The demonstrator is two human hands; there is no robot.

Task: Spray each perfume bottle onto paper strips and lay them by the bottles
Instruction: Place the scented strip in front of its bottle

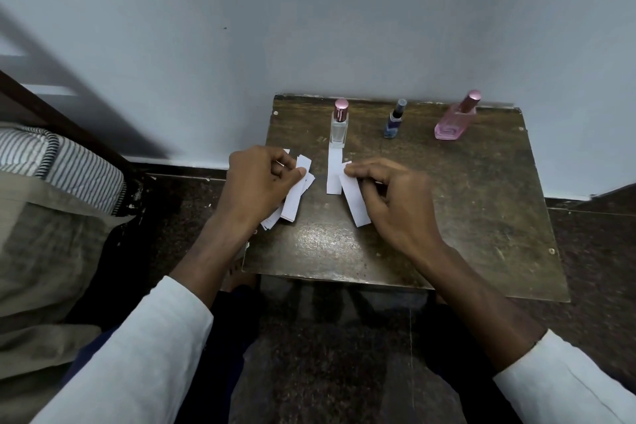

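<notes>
The left hand [260, 182] is curled around a small sheaf of paper strips [292, 198], thumb pressed on top of them, at about nine o'clock on the counter [464, 217]. The sheaf fans out from under the palm toward six o'clock, its lower ends resting on the dark worn surface. The right hand [389, 196] sits just beside it toward three o'clock, fingers bent and pinching a single strip [354, 200] near its upper end; that strip slants down toward five o'clock and lies against the counter.

Between the two hands, another strip [334, 170] lies flat, running straight from the centre toward twelve o'clock, its far end touching the base of a clear bottle [338, 127] with a pink metallic cap. That bottle stands upright at about twelve o'clock. Toward one o'clock stands a small blue bottle [394, 120] with a dark cap, well apart from the strips. At two o'clock, near the back corner, stands a pink bottle [456, 120] with a pink cap.

White sleeves cover both forearms. A bed with a striped pillow [69, 165] lies at the far left, beside the pale wall [309, 27].
</notes>
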